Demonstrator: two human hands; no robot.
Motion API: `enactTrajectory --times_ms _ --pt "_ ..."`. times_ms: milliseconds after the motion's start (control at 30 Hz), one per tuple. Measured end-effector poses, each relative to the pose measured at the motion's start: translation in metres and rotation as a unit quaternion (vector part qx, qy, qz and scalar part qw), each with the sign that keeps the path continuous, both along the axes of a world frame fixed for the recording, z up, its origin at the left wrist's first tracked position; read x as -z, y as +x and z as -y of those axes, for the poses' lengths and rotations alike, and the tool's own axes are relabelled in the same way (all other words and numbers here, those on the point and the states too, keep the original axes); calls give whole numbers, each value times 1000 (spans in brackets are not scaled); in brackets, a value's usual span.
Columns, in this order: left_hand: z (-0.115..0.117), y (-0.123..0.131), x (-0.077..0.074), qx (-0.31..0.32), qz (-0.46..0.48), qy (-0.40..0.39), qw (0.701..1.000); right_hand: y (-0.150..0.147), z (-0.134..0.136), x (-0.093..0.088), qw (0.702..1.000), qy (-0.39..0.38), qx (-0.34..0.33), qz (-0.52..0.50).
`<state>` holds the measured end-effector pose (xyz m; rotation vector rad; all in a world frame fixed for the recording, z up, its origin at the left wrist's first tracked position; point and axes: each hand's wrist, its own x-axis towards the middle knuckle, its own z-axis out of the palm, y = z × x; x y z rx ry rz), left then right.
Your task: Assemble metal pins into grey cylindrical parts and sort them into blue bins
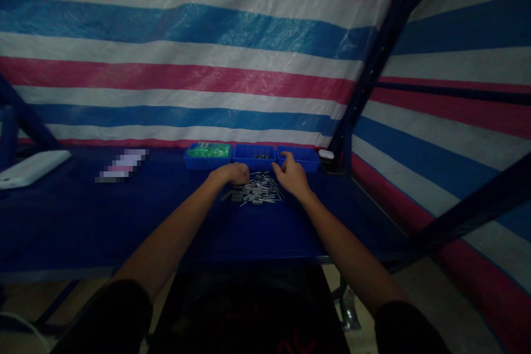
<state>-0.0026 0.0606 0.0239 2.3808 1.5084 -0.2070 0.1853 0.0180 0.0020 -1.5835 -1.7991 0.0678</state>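
A loose pile of thin silvery pins and short grey metal pieces (256, 191) lies on the blue table, between my two hands. At its upper left edge is my left hand (237, 173), its fingers curled closed; anything inside them is hidden. My right hand (292, 176) hovers by the pile's right side, thumb and forefinger apart, with nothing visible between them. Just beyond it stands the right blue bin (305, 159). The middle blue bin (249, 156) holds some small metal parts (262, 156). Green plastic packets (209, 150) fill the left blue bin (203, 164).
On the blue table (265, 238), a white box-like object (35, 168) rests far left, near a blurred-out flat item (123, 166). A small white case (326, 154) and a dark flat object (333, 167) sit beside the right frame post (347, 141). Striped sheeting (186, 77) hangs behind.
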Motion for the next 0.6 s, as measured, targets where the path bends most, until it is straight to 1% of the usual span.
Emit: enactTrajectory --times_ms 33,100,167,200,300,367,433,500,600 --pt "0 1 0 2 5 -8 1000 -5 2 1 1000 -3 -20 8" --pt "4 -2 1 0 39 10 999 -12 5 1 998 -9 -59 26" --pt "8 -9 2 2 114 41 993 -16 7 0 995 -10 -94 45" --pt "10 -13 2 7 168 46 985 -17 9 0 993 -6 -110 52" --pt "14 -24 3 22 345 17 938 -21 14 -2 987 18 -149 64" --pt "16 -26 2 20 423 -14 906 -25 18 -3 983 33 -170 64" --pt "17 -25 2 14 465 -31 885 -28 21 -4 980 44 -182 65" --pt "19 -23 2 18 487 -36 873 -30 22 -4 979 51 -184 71" --pt "22 -19 2 33 481 -39 875 -29 21 -3 978 56 -178 90"
